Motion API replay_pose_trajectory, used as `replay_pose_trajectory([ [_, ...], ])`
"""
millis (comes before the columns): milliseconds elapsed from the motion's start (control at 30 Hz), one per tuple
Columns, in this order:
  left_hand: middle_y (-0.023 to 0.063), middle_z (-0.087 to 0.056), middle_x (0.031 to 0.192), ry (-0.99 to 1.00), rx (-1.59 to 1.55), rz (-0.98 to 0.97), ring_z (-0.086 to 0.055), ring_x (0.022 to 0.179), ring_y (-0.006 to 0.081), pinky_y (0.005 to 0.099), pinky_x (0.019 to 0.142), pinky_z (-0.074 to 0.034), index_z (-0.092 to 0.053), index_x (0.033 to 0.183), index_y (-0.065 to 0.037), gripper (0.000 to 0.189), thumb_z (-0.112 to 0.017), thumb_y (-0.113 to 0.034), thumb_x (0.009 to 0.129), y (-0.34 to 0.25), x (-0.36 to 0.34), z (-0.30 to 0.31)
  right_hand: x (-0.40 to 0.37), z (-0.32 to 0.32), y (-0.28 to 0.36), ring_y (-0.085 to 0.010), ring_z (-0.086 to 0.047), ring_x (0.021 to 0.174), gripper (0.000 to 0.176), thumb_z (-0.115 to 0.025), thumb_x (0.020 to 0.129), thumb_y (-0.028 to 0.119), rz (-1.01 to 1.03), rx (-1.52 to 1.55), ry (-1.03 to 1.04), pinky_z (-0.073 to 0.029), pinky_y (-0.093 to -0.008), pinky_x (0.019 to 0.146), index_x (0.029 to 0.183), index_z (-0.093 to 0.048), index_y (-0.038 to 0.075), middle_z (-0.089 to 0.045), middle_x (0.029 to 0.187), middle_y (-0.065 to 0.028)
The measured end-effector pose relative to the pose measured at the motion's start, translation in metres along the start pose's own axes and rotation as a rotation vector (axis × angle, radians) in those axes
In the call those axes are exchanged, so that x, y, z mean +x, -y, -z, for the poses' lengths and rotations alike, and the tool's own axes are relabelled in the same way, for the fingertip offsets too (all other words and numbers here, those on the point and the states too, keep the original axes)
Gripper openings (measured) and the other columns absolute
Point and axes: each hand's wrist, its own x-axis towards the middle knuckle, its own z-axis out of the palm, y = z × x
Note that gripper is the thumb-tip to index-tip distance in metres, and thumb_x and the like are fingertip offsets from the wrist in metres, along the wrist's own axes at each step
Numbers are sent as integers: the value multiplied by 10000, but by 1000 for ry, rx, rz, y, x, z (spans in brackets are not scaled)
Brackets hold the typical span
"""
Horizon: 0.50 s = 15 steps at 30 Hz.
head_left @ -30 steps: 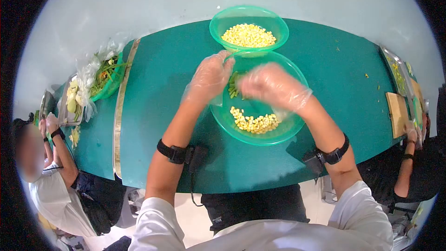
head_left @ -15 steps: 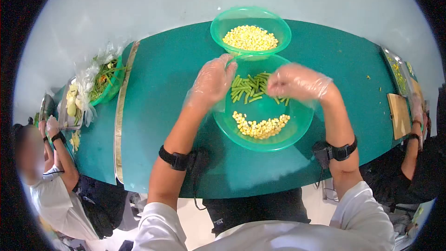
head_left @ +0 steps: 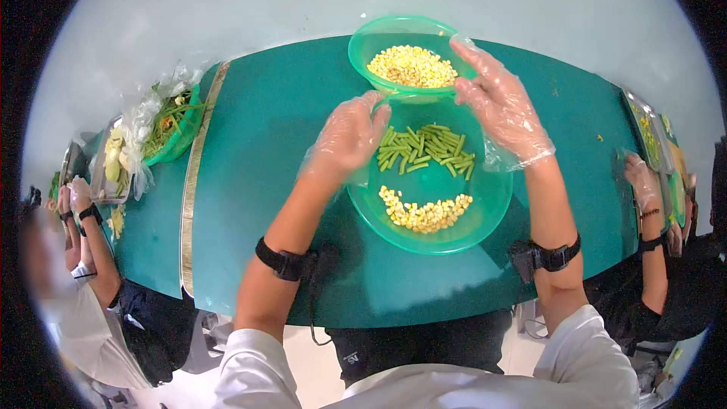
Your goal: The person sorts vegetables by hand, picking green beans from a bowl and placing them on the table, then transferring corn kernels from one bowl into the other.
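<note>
A green plastic bowl (head_left: 454, 238) sits on the teal table in front of me. It holds cut green beans (head_left: 425, 148) at its far side and a strip of corn kernels (head_left: 425, 213) at its near side. My left hand (head_left: 350, 136), in a clear plastic glove, grips the bowl's left rim. My right hand (head_left: 501, 102), also gloved, is raised with fingers spread beside a second green bowl (head_left: 375, 44) full of corn kernels (head_left: 413, 66), its fingertips at that bowl's right rim. It holds nothing.
A green bowl of mixed vegetables under plastic wrap (head_left: 170, 125) stands at the left, with a metal tray (head_left: 113, 167) beside it. People work at both table ends (head_left: 83, 204) (head_left: 644, 182). A wooden board (head_left: 653, 182) and tray lie at the right.
My right hand has lifted off the green beans and moved up and right, opening beside the corn bowl. The left hand stays on the rim. The beans now lie uncovered.
</note>
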Motion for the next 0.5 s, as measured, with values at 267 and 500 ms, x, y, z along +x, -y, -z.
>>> replay_pose_trajectory([
  [267,266,-676,1118,39,-12,56,-640,1066,437,496,939,-489,-621,1209,11,372,-526,-304,1034,-5,-1,1,-8,7,20,-289,-679,891,409,-714,907,221,25,-72,379,-546,-399,834,1269,-632,48,-702,1032,-158],
  [500,247,-682,1121,29,20,74,-642,1055,431,497,931,-493,-630,1210,-22,340,-540,-298,1033,-7,1,0,-37,-51,54,-385,-682,841,212,-692,819,147,110,-125,913,-532,-484,753,997,-693,33,-684,859,-204],
])
